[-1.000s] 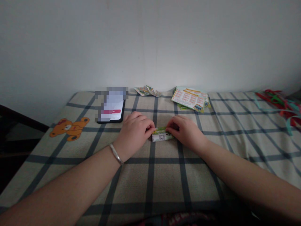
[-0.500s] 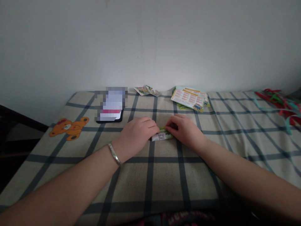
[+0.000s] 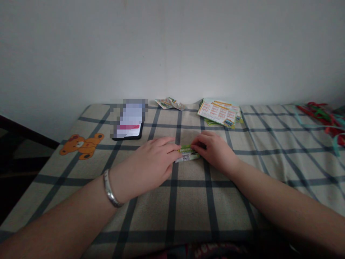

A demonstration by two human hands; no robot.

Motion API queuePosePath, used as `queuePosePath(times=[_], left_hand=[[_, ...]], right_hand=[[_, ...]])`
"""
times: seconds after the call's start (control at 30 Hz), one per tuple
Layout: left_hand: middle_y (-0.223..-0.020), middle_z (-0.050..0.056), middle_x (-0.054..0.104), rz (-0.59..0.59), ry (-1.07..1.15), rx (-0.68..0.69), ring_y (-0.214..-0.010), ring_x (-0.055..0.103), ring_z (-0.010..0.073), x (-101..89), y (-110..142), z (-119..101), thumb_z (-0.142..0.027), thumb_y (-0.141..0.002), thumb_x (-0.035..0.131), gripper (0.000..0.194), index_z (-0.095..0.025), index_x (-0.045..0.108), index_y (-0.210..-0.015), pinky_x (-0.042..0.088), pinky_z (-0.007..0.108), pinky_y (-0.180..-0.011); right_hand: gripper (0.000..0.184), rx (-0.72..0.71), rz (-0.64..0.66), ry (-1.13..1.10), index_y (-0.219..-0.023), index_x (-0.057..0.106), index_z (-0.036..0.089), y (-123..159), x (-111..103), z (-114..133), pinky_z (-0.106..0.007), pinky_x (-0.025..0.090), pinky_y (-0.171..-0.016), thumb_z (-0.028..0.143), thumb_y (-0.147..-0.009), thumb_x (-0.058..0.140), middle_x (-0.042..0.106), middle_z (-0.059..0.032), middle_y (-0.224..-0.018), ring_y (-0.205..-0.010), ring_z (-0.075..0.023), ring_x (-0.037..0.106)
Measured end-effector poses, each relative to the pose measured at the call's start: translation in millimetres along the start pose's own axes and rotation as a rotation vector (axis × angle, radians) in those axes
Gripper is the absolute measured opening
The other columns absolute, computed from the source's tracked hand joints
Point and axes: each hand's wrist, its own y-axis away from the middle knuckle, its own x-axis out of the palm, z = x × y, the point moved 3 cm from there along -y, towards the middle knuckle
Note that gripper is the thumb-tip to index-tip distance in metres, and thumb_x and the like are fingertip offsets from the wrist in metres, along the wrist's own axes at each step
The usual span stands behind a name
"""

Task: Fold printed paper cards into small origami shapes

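Note:
A small folded printed paper card [image 3: 185, 157], green and white with a QR code, lies on the checked cloth between my hands. My right hand [image 3: 214, 149] pinches its right end between thumb and forefinger. My left hand [image 3: 152, 162], with a silver bracelet on the wrist, is flattened with fingers stretched and a little apart. Its fingertips rest on the card's left end and cover that edge. The left thumb is partly hidden under the hand.
A phone [image 3: 130, 118] lies at the back left, near an orange bear figure [image 3: 84, 145]. Creased paper pieces [image 3: 169, 103] and a stack of printed cards [image 3: 219, 112] lie by the wall. Red and green ribbons [image 3: 320, 113] are at far right.
My left hand has flattened, with its fingers less curled and more spread, and its wrist has shifted left and nearer. More of the card's green part shows. My right hand keeps its pinch.

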Motion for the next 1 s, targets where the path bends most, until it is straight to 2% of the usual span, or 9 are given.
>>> queuePosePath(times=[0.17,0.3,0.4,0.53,0.67,0.77,0.9,1.0], left_hand=[[-0.136,-0.002,0.058,0.064,0.015,-0.013,-0.131,0.043,0.0243,1.2,1,1,-0.017,-0.085,0.051,0.042,-0.025,0.060,-0.125,0.038,0.045,-0.111],[-0.140,0.002,0.054,0.100,0.045,-0.026,-0.137,0.039,0.0222,0.6,1,-1,-0.014,-0.086,0.049,0.044,-0.022,0.059,-0.128,0.035,0.041,-0.114],[-0.139,0.005,0.055,0.108,0.053,-0.019,-0.138,0.039,0.0223,0.2,0,-2,-0.013,-0.087,0.047,0.042,-0.019,0.059,-0.128,0.035,0.040,-0.114],[-0.135,0.006,0.058,0.093,0.063,-0.029,-0.135,0.043,0.0221,0.4,0,-2,-0.011,-0.088,0.045,0.039,-0.018,0.062,-0.122,0.037,0.040,-0.113],[-0.133,0.009,0.059,0.102,0.060,-0.025,-0.126,0.052,0.0212,0.5,2,-4,-0.011,-0.089,0.041,0.038,-0.015,0.062,-0.121,0.041,0.038,-0.109],[-0.134,0.011,0.058,0.122,0.034,-0.026,-0.128,0.051,0.0228,-0.1,4,-6,-0.014,-0.089,0.041,0.040,-0.012,0.059,-0.126,0.040,0.039,-0.111],[-0.140,0.015,0.053,0.158,0.007,-0.003,-0.134,0.044,0.0250,-2.4,4,-4,-0.019,-0.091,0.041,0.043,-0.007,0.054,-0.130,0.035,0.040,-0.114],[-0.139,0.009,0.054,0.208,0.043,0.043,-0.139,0.037,0.0229,-3.9,4,-1,-0.016,-0.092,0.039,0.039,-0.011,0.057,-0.126,0.030,0.036,-0.117]], right_hand=[[0.012,-0.054,0.029,0.027,-0.085,0.071,0.017,0,-1,-1,-0.027,0.043,-0.071,0.016,-0.088,0.060,0.063,-0.0036,-0.081,-0.077,-0.0146,0.057],[0.021,-0.100,0.066,0.020,-0.085,0.072,0.016,1,-6,2,-0.028,0.046,-0.073,0.026,-0.093,0.055,0.065,-0.0049,-0.083,-0.079,-0.0152,0.058],[0.024,-0.176,0.089,0.104,-0.093,0.073,0.017,4,-10,9,-0.033,0.049,-0.079,0.031,-0.094,0.054,0.067,-0.0070,-0.095,-0.087,-0.0182,0.059],[0.027,-0.405,0.139,0.151,-0.108,0.070,0.018,10,-9,22,-0.037,0.048,-0.091,0.034,-0.095,0.052,0.069,-0.0063,-0.107,-0.101,-0.0208,0.058],[0.029,-0.567,0.207,0.163,-0.119,0.063,0.016,15,-3,28,-0.034,0.049,-0.094,0.022,-0.097,0.046,0.069,-0.0048,-0.114,-0.106,-0.0195,0.058],[0.031,-0.601,0.216,0.207,-0.122,0.062,0.015,15,-1,28,-0.035,0.050,-0.091,0.018,-0.097,0.044,0.068,-0.0062,-0.116,-0.106,-0.0206,0.059],[0.027,-0.562,0.195,0.227,-0.115,0.065,0.018,16,-1,27,-0.034,0.052,-0.085,0.020,-0.096,0.046,0.068,-0.0069,-0.111,-0.101,-0.0205,0.061],[0.025,-0.512,0.189,0.181,-0.112,0.067,0.020,16,-1,26,-0.033,0.052,-0.084,0.024,-0.096,0.048,0.068,-0.0056,-0.110,-0.100,-0.0198,0.061]])
